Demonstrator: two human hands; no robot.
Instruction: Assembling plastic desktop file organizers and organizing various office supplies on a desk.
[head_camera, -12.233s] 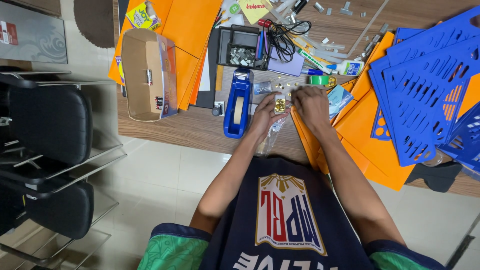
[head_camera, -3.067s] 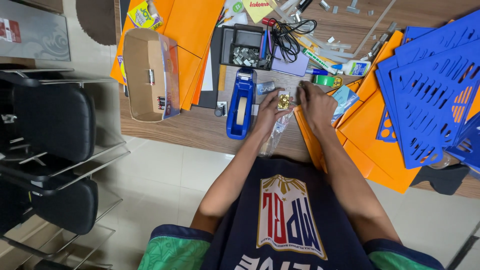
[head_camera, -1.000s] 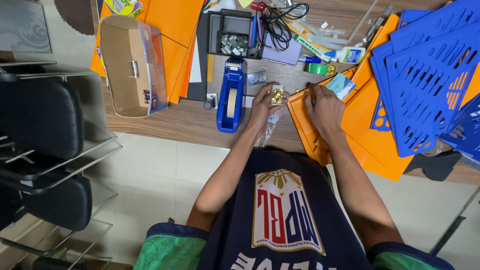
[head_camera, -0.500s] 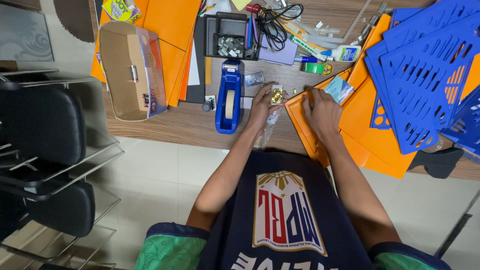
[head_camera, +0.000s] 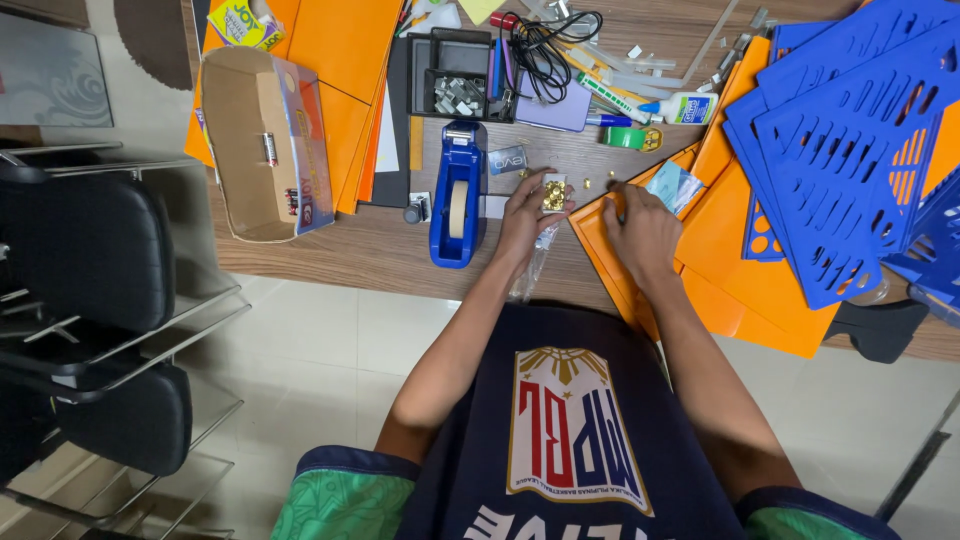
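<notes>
My left hand (head_camera: 526, 215) is shut on a small clear plastic bag of little gold metal pieces (head_camera: 552, 195), held just above the wooden table (head_camera: 360, 250). The bag's loose end hangs down over the table's edge. My right hand (head_camera: 640, 228) rests on an orange plastic sheet (head_camera: 600, 240), fingers pinched at something tiny that I cannot make out. A few small gold pieces (head_camera: 588, 183) lie on the table between my hands. A blue tape dispenser (head_camera: 458, 195) stands just left of my left hand.
An open cardboard box (head_camera: 262, 140) lies at the left. Orange sheets (head_camera: 345, 60), a black desk organiser (head_camera: 455, 75), cables (head_camera: 550, 40), a glue bottle (head_camera: 685, 108) and green tape (head_camera: 628, 137) fill the back. Blue slotted panels (head_camera: 850, 150) are stacked at the right. Black chairs (head_camera: 70, 250) stand on the left.
My right hand has slid a little left onto the orange sheet's corner and pinched its fingers. My left hand keeps hold of the bag. The view shifted slightly.
</notes>
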